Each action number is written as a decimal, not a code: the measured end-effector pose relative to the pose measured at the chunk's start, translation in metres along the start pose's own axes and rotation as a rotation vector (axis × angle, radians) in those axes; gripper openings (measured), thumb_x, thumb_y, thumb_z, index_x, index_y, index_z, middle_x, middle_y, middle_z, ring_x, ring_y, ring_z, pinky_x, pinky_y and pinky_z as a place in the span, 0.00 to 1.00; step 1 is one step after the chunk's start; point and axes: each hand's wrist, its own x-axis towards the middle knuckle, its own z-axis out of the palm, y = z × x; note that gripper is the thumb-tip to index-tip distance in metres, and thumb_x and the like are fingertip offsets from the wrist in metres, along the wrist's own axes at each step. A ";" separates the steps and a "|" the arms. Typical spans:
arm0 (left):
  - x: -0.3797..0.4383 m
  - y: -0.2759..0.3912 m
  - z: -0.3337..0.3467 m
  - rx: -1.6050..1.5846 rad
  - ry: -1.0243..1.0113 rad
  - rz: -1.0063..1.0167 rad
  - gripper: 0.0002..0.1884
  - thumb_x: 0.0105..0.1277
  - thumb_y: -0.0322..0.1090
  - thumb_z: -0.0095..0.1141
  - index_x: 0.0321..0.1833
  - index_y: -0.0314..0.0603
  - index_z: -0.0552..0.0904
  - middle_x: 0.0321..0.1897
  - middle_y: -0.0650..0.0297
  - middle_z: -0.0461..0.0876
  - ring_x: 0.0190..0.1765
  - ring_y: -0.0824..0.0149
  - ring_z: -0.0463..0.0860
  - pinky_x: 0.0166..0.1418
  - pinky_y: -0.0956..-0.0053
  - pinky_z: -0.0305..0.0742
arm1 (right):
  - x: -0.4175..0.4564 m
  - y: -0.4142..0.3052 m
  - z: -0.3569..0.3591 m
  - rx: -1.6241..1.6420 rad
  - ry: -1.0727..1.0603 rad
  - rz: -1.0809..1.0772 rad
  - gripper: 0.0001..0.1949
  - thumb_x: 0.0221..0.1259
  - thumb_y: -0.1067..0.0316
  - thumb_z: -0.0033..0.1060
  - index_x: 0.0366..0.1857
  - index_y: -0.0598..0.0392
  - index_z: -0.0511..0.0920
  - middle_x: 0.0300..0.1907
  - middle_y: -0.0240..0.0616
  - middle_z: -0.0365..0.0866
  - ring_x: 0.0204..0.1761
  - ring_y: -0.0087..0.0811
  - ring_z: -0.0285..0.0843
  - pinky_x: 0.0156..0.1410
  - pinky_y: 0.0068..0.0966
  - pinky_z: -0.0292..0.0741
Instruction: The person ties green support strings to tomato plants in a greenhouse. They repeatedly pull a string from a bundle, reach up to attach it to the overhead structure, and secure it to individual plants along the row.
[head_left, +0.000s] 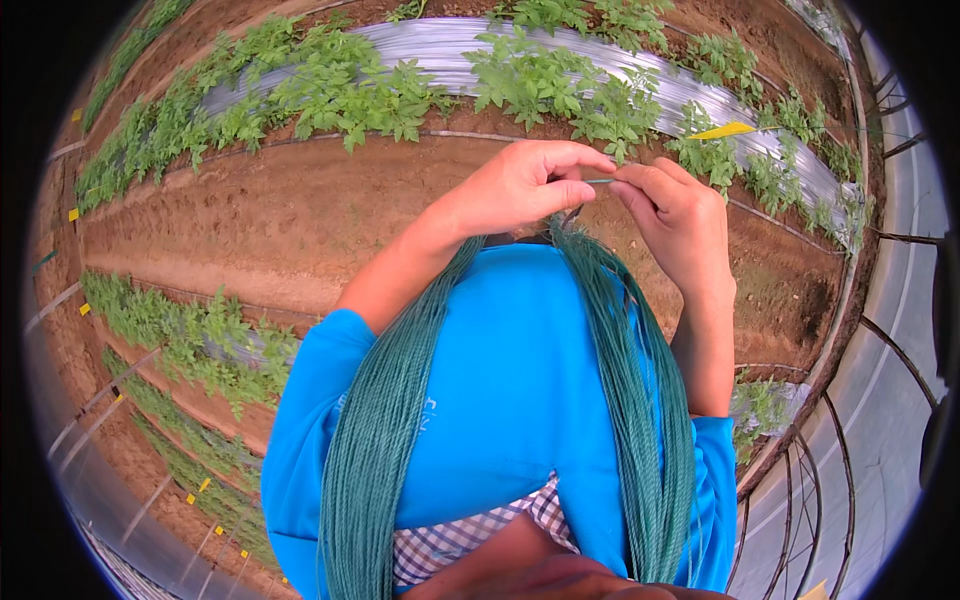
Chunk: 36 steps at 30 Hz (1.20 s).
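In front of my chest, my left hand (525, 184) and my right hand (671, 206) are raised with their fingertips almost touching. A short stretch of thin green twine (600, 181) runs between them. The right thumb and forefinger pinch one end, and the other end passes in behind the left thumb. Long bundles of green twine hang over my shoulders, a wide twine bundle (382, 435) on the left and another twine bundle (637, 420) on the right. They lie over my blue shirt (510, 360). Below the hands, the strands gather near a dark piece that is partly hidden.
Leafy plants that look like tomato (532, 75) grow beyond the hands along silvery plastic mulch (427, 49). A thin drip hose (465, 135) edges this bed. Bare soil path (262, 217) lies before me. A yellow sticky card (721, 131) hangs near the right hand. Greenhouse film (900, 300) curves along the right.
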 end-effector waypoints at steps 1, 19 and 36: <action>0.002 -0.003 -0.007 0.126 0.073 0.081 0.13 0.74 0.31 0.64 0.58 0.36 0.87 0.42 0.67 0.89 0.48 0.74 0.83 0.51 0.76 0.78 | -0.007 0.017 -0.011 0.024 -0.014 0.018 0.05 0.63 0.73 0.74 0.41 0.56 0.89 0.29 0.40 0.81 0.28 0.34 0.80 0.34 0.28 0.76; -0.040 -0.033 -0.137 -0.466 0.878 0.389 0.07 0.80 0.30 0.54 0.45 0.35 0.83 0.19 0.73 0.69 0.20 0.78 0.65 0.24 0.79 0.63 | 0.061 -0.080 -0.385 -1.303 0.963 -0.290 0.06 0.63 0.76 0.67 0.42 0.58 0.86 0.43 0.37 0.88 0.53 0.40 0.84 0.55 0.33 0.79; 0.019 0.033 -0.139 -0.437 0.631 0.492 0.07 0.79 0.30 0.58 0.47 0.32 0.86 0.21 0.70 0.75 0.24 0.76 0.71 0.31 0.77 0.70 | 0.374 -0.367 -0.493 -0.839 1.077 -0.665 0.08 0.71 0.70 0.59 0.41 0.59 0.87 0.52 0.54 0.88 0.60 0.49 0.84 0.65 0.40 0.80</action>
